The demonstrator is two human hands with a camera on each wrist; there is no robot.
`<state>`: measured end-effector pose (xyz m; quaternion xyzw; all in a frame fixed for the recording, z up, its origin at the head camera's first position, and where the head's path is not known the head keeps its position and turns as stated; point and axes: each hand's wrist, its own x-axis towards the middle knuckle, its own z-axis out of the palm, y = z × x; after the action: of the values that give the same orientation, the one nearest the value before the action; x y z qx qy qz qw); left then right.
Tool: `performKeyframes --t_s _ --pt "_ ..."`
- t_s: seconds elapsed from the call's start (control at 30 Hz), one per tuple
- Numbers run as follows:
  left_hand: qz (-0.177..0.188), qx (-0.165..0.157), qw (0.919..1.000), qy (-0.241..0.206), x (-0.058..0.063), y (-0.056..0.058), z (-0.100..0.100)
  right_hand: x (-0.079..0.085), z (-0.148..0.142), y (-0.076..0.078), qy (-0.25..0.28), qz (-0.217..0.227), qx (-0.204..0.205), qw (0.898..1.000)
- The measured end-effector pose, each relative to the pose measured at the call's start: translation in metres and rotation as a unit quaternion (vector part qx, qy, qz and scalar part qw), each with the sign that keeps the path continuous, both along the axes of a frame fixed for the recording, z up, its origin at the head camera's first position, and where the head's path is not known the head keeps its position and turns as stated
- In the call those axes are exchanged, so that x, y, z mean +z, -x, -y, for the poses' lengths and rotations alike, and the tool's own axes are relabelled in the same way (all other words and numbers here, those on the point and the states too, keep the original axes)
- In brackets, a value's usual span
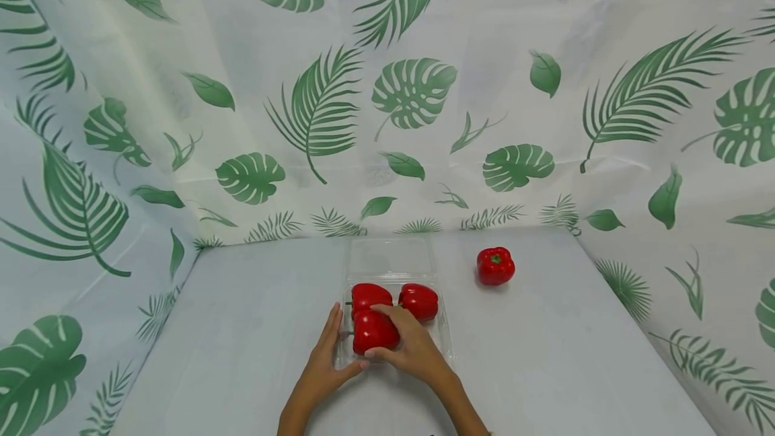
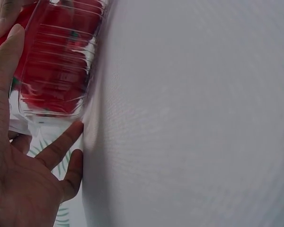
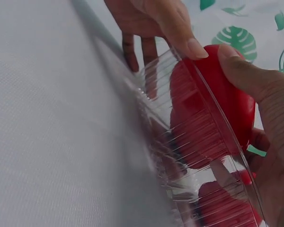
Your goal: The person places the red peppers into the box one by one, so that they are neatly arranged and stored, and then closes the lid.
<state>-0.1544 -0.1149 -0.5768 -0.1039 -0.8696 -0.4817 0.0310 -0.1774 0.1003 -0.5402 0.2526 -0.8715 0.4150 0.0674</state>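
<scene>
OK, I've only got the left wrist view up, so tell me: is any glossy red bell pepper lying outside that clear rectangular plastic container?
Observer: Yes, in the head view one glossy red bell pepper sits on the flat, pale table, to the right of the clear rectangular plastic container.
Operator: My picture cuts the container off. Where's its lid?
Observer: The transparent plastic lid is open, on the container's far side from the person.
Operator: And how many peppers are inside?
Observer: Three, all glossy red: a near-left pepper, a far-left pepper and a far-right pepper.
</scene>
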Motion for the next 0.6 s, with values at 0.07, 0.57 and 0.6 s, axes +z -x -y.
performKeyframes --t_s 0.07,0.57,0.6 --pt "0.006 0.001 1.0 -0.003 -0.0003 -0.0008 -0.0001 -0.0004 -0.0003 0.0001 -0.009 -0.003 0.007 1.0" --pt "0.011 -0.005 0.9999 0.008 0.0022 -0.0005 -0.0007 0.0002 -0.0033 0.0026 -0.016 0.019 0.045 0.999" --pt "0.013 -0.004 0.9999 0.007 0.0029 -0.0002 -0.0006 0.0004 -0.003 0.0025 -0.021 0.013 0.045 0.999"
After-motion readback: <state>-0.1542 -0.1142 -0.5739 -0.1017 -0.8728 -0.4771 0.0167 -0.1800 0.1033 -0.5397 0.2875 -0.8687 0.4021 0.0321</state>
